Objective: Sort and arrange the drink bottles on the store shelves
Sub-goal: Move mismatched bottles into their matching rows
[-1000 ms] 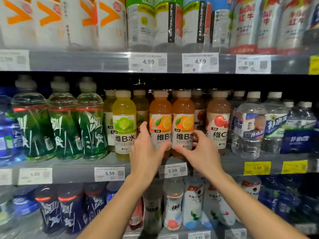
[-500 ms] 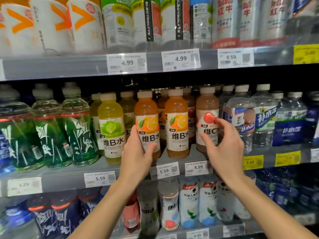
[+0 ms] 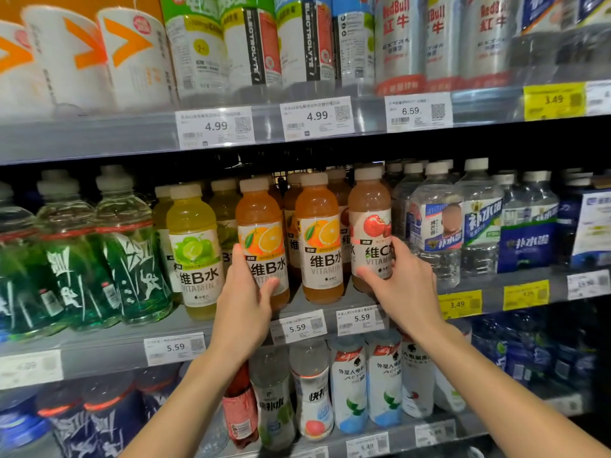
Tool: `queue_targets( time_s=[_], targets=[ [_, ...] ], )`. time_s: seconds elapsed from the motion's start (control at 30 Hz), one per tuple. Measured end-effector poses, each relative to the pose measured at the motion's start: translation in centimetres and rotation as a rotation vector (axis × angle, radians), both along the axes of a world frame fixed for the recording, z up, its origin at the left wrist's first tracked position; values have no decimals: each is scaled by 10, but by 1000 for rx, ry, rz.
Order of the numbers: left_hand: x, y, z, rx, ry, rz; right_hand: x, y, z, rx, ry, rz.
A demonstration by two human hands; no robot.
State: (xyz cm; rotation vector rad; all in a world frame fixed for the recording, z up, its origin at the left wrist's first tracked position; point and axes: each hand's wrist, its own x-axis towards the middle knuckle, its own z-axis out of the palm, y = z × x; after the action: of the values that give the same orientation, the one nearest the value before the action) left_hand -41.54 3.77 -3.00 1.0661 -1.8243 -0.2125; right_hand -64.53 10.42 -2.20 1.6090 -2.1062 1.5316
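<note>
Two bottles gripped on middle shelf [image 3: 109, 350]: orange vitamin bottle [image 3: 261, 239] wrapped at label by left hand [image 3: 244, 312], apple vitamin bottle [image 3: 370, 226] pinched low by right hand [image 3: 405, 292]. Likely full, heavyish, rigid, slick plastic; best held mid-body.

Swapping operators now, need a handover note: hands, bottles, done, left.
Left hand grips the left orange bottle on the middle shelf. Right hand grips the apple bottle. A second orange bottle stands between them, untouched; the lime bottle stands left of them. All four stand upright at the front. Left: probably squaring labels and spacing in this row.
</note>
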Motion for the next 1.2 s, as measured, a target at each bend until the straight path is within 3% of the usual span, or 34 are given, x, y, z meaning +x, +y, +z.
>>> queue_targets(
  time_s=[0.23, 0.43, 0.6, 1.2],
  targets=[
    [6, 21, -1, -36, 29, -4, -7, 16, -10, -98, 22, 19],
    [2, 54, -5, -212, 18, 19, -20, 46, -18, -248, 75, -20],
    [-21, 72, -13, -138, -112, -60, -21, 66, -22, -190, 81, 67],
    [-6, 105, -86, -42, -488, 95, 1, 88, -85, 231, 249, 145]
  ],
)
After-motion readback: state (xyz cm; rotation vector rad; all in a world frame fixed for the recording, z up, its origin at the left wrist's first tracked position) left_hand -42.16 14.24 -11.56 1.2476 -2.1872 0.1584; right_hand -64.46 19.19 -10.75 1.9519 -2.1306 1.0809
